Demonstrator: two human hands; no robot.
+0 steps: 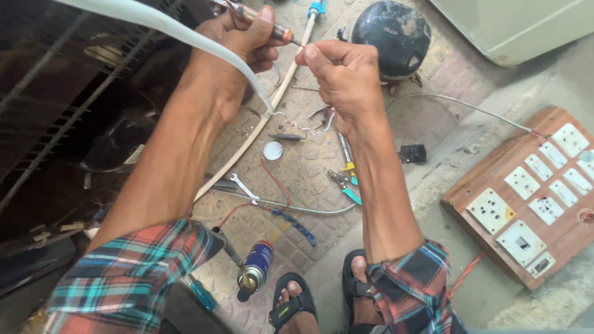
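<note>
Two hands work far above the floor (309, 167): left hand (238, 46) grips a screwdriver (272, 28), right hand (343, 77) fingers pinching a thin wire (291, 69). Next, steady tip contact seems needed.

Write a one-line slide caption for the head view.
Left hand grips a screwdriver against a thin wire pinched by the right hand, above tools on the paved floor.

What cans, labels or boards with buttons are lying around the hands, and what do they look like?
Gas can: on the floor by the feet, a blue cylinder with a red band and a brass torch top.
Switchboard: on the floor at right, a brown wooden board with white sockets and switches.
Compressor: above the right hand, a round black shell with a faint label.
</note>
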